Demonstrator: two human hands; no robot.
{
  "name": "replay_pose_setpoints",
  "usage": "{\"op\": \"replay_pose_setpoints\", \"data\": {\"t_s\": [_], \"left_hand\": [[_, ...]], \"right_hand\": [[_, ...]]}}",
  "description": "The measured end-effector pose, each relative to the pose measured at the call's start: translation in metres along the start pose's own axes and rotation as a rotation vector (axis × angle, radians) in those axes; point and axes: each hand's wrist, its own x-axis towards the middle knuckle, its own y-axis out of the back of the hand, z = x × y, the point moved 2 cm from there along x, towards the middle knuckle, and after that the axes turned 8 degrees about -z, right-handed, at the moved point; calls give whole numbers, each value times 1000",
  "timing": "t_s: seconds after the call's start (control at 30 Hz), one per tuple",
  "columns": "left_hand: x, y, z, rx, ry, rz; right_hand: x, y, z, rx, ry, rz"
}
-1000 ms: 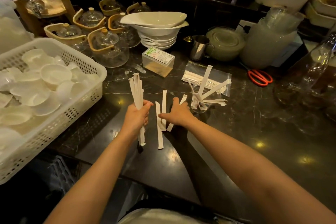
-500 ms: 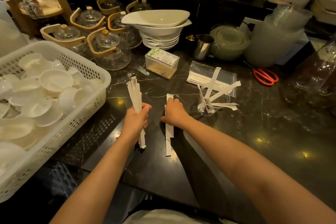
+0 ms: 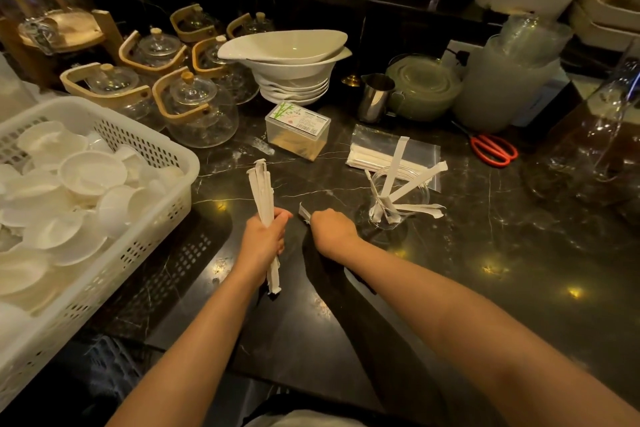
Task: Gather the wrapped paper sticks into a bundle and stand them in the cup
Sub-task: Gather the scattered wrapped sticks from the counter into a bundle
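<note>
My left hand (image 3: 262, 242) is closed around a bundle of white wrapped paper sticks (image 3: 260, 188), held nearly upright above the dark marble counter. Just to its right, my right hand (image 3: 333, 229) is closed on a few more wrapped sticks (image 3: 304, 212); only their top ends poke out past the fingers. To the right of that hand stands a clear glass cup (image 3: 401, 202) holding several wrapped sticks (image 3: 410, 184) that fan out loosely. Behind the cup lies a clear bag (image 3: 388, 152) with more white sticks inside.
A white plastic basket (image 3: 152, 204) full of small white dishes fills the left. Glass teapots (image 3: 194, 107), stacked white bowls (image 3: 291, 59), a toothpick box (image 3: 297, 130), a steel jug (image 3: 375, 98) and red scissors (image 3: 493, 148) line the back. Glassware (image 3: 595, 135) stands at the right.
My right hand pushed the loose sticks on the counter together and lifted them; they no longer lie flat. The left hand kept its bundle in place.
</note>
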Motion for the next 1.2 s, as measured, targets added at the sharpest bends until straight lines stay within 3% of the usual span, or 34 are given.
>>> {"op": "replay_pose_setpoints", "data": {"t_s": [0.17,0.33,0.5,0.67,0.83,1.2], "left_hand": [[2,-3,1,-37,0,4],[2,-3,4,-52,-47,-57],[0,-10,15,-57,-211,-150],[-2,-24,25,-28,-247,-266],[-5,-36,29,-27,-231,-361],[-13,-64,28,15,-220,-520]], "right_hand": [[-3,1,8,36,-22,-21],[-9,23,16,318,9,23],[-35,47,15,573,142,224],[-57,52,17,830,255,362],[-68,40,22,1061,290,322],[-78,23,33,1151,351,332]]}}
